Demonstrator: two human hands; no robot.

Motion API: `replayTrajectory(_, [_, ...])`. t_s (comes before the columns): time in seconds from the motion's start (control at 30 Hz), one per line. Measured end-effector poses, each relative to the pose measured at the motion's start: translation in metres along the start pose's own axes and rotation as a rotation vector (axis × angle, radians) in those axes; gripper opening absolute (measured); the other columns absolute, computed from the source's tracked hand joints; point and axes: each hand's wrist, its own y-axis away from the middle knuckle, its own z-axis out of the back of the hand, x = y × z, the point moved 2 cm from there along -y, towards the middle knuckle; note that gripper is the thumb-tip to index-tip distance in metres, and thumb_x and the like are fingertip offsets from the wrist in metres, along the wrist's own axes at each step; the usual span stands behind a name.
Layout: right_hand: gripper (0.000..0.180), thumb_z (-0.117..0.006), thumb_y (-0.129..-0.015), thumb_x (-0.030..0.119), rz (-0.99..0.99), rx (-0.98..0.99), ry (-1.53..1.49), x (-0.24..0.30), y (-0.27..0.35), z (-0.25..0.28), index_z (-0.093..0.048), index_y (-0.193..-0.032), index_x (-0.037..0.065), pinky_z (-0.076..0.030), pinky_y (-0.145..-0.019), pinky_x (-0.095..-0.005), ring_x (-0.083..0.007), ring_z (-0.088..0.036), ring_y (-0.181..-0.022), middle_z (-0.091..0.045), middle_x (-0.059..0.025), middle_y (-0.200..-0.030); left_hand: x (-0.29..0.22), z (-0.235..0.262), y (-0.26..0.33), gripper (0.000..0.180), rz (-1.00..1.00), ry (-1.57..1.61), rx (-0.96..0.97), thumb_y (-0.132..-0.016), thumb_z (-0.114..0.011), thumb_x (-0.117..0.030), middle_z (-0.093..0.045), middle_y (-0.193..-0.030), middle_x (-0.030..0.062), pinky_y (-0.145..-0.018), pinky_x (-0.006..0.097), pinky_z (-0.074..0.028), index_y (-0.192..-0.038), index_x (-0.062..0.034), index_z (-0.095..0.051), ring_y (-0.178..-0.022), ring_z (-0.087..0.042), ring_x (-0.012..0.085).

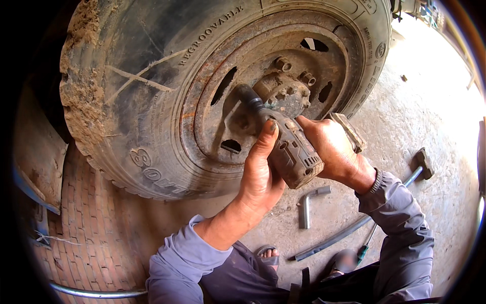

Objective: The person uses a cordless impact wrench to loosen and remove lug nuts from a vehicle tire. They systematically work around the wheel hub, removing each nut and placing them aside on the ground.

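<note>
In both hands I hold a dusty cordless impact wrench (293, 152). My right hand (329, 147) is wrapped round its handle, with the battery block showing just beyond the fingers. My left hand (260, 167) grips the side of the body, thumb up along the housing; its other fingers are hidden behind. A dark socket (248, 95) on the tool's nose points up and left at the rusty wheel rim (202, 121). Whether the socket sits on a nut cannot be seen. Two lug nuts (283, 64) stand above the greasy hub (288, 96).
A large muddy tyre (147, 106) surrounds the rim. On the concrete floor lie an L-shaped metal bar (306, 210), a long grey pipe (334, 237), a green-handled screwdriver (362, 253) and a hammer-like tool (425, 163). Brick paving (91, 223) is at the left. My sandalled feet are below.
</note>
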Motion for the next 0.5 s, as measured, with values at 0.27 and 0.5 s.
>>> replayTrajectory(0.27, [0.034,-0.074,-0.072,0.019,0.007,0.005,0.035,0.0008,0.0012,0.0029,-0.054,-0.093,0.003,-0.054,-0.067,-0.0488,-0.042,-0.068,-0.076,-0.066,-0.023,-0.073,-0.0007,0.0015,0.0015,0.06,0.025,0.029,0.08,-0.09,-0.071,-0.045,-0.058,-0.12,0.0053,-0.101,0.034,-0.046,-0.131,-0.0063,-0.05,-0.114,-0.056,0.0164])
replayTrajectory(0.5, [0.032,-0.074,-0.072,0.019,0.009,-0.003,0.03,0.0023,-0.0002,0.0024,-0.054,-0.091,0.002,-0.054,-0.067,-0.0483,-0.0422,-0.067,-0.076,-0.065,-0.023,-0.073,-0.0009,0.003,0.002,0.058,0.034,0.038,0.065,-0.091,-0.071,-0.044,-0.058,-0.119,0.0046,-0.101,0.033,-0.046,-0.13,-0.0067,-0.05,-0.114,-0.056,0.0156])
